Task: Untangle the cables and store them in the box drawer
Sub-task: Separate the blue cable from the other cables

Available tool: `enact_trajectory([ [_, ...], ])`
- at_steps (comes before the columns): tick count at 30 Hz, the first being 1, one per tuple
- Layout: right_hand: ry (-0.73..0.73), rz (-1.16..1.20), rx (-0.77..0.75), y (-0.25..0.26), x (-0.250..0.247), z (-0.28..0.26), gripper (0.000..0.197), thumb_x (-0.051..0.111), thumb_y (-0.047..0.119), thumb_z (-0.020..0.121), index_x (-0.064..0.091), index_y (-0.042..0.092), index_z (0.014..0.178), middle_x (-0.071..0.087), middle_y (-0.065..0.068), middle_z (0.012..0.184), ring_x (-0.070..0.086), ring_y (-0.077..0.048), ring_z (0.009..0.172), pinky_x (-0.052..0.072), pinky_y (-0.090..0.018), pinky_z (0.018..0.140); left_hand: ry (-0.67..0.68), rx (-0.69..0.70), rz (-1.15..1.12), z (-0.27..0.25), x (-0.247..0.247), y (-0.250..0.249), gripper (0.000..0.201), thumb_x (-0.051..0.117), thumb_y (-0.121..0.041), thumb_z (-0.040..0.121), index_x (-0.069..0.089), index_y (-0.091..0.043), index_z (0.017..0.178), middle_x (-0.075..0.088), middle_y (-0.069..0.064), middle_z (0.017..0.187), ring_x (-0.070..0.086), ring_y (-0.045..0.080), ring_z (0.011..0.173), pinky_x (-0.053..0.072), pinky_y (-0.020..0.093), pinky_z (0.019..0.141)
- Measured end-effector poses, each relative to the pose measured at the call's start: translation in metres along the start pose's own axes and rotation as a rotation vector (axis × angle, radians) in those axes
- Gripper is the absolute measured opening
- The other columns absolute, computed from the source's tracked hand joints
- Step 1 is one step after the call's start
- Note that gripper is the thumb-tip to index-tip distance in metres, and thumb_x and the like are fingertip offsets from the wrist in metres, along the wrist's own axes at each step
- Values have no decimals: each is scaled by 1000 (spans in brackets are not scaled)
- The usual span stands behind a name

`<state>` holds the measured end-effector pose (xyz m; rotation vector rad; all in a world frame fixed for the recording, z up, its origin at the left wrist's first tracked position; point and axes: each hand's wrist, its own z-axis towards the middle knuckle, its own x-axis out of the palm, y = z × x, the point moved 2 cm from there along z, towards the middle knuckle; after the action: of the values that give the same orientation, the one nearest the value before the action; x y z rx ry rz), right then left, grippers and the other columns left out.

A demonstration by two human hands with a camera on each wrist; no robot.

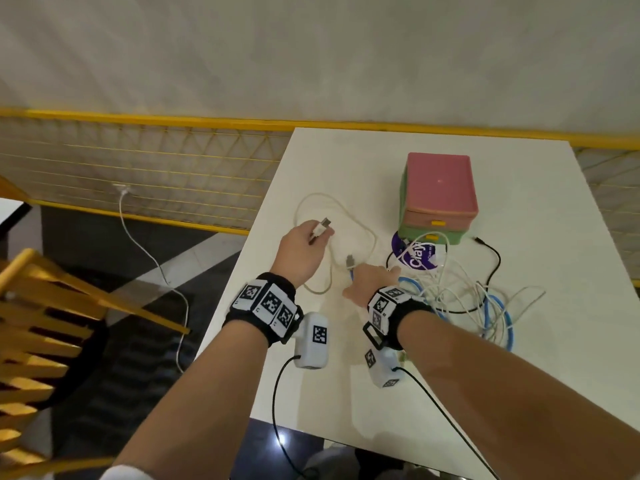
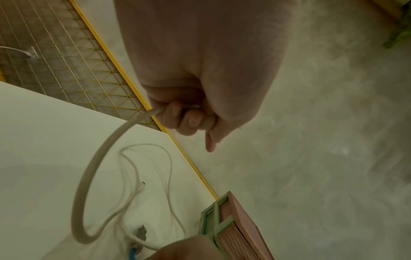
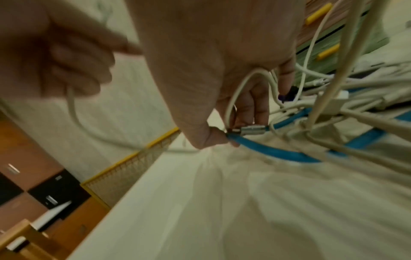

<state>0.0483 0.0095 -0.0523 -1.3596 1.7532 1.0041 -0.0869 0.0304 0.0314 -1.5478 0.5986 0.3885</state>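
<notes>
Cream cable (image 1: 349, 216) is gripped near its USB plug (image 1: 322, 226) by the left hand (image 1: 301, 252), fingers curled round it, well left of the box drawer (image 1: 438, 199); most of it is laid in loose loops on the table (image 1: 554, 341) betw hand and box. Blue cable (image 1: 498, 306) is pinched just behind its metal plug (image 3: 253, 130) by the right hand (image 1: 369, 282), thumb and fingertips closed on it, w/ a thin white lead (image 3: 240, 82) looped over the same fingers. Rest of the tangle (blue, white, black cable (image 1: 491, 265)) is piled in front of the box and to its right, over a purple disc (image 1: 414, 259). Both drawers appear shut, yellow handles (image 1: 437, 223) showing. Judgement: step in hand = cream cable being freed from the pile, blue end held as anchor. Best done slow: the plug end should be fed back through crossings, not yanked, or knots get tightened and the light box may be dragged. White lead on the right fingers should be shed first. Whether cream is fully clear of the pile can't be told, crossing pt hidden behind the right hand. Once free, it should be coiled small and a drawer opened before storing.
</notes>
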Motion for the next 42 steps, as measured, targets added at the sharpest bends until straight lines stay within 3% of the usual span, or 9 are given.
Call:
enact_trajectory([
  [5, -135, 49, -100, -21, -36, -33, 28, 49, 42, 81, 70, 27, 93, 44, -3, 115, 32, -26, 118, 20, -50, 101, -69, -22, 11, 3, -13, 16, 24, 50, -26, 98, 70, -15, 105, 59, 2, 73, 50, 20, 66, 37, 29, 61],
  [9, -328, 334, -200, -46, -67, -60, 30, 45, 28, 87, 67, 22, 68, 64, 6, 93, 40, -7, 111, 15, -41, 86, -23, 7, -85, -1, -7, 6, 26, 48, -31, 99, 71, -19, 102, 57, -5, 68, 57, 8, 70, 41, 26, 67],
  [15, -548, 451, -312, -62, -88, -87, 33, 36, 28, 98, 60, 25, 75, 57, 24, 81, 45, 5, 104, 15, -49, 102, 171, 118, -376, -14, 22, -55, 36, 46, -43, 99, 73, -20, 102, 51, -6, 66, 40, 11, 58, 36, 15, 56],
  [18, -581, 493, -406, -62, -90, -95, 26, 35, 29, 98, 49, 33, 76, 60, 25, 74, 53, 4, 90, 25, -54, 103, 204, 192, -448, -17, 32, -82, 25, 56, -38, 95, 68, -18, 88, 47, 2, 66, 41, 16, 61, 37, 27, 61],
  [25, -468, 756, -542, -65, -79, -108, 27, 35, 22, 101, 41, 32, 76, 48, 15, 68, 48, 1, 65, 37, -19, 70, 186, 246, -603, -19, 41, -118, 29, 38, -34, 103, 44, -12, 86, 38, -7, 59, 49, 11, 57, 50, 31, 68],
  [30, -466, 386, -316, -100, -49, -99, 33, 28, 31, 102, 29, 38, 69, 41, 15, 68, 39, 3, 74, 26, -42, 101, 54, 268, -832, -5, 5, -142, 31, 48, -38, 99, 41, -22, 73, 26, -10, 54, 20, 8, 43, 19, 21, 38],
  [34, -478, 478, -204, -133, -45, -106, 34, 29, 32, 101, 33, 36, 68, 41, 14, 67, 41, 0, 75, 27, -36, 94, -50, 493, -457, 6, -21, -140, 18, 72, -32, 85, 62, -32, 70, 48, -11, 57, 36, 11, 48, 34, 24, 49],
  [38, -619, 648, -268, -133, -70, -111, 28, 36, 24, 101, 43, 30, 74, 48, 11, 63, 48, -1, 59, 33, -34, 81, 216, 649, 397, -10, 17, -123, 30, 64, -39, 89, 59, -51, 116, 56, -21, 60, 54, 2, 64, 41, 22, 62],
  [42, -709, 754, -403, -127, -87, -112, 19, 40, 28, 98, 57, 21, 102, 64, 1, 75, 57, -12, 64, 48, -30, 69, 394, 495, 285, -30, 60, -110, 34, 52, -50, 94, 59, -39, 125, 44, -14, 52, 44, 2, 50, 34, 22, 55],
])
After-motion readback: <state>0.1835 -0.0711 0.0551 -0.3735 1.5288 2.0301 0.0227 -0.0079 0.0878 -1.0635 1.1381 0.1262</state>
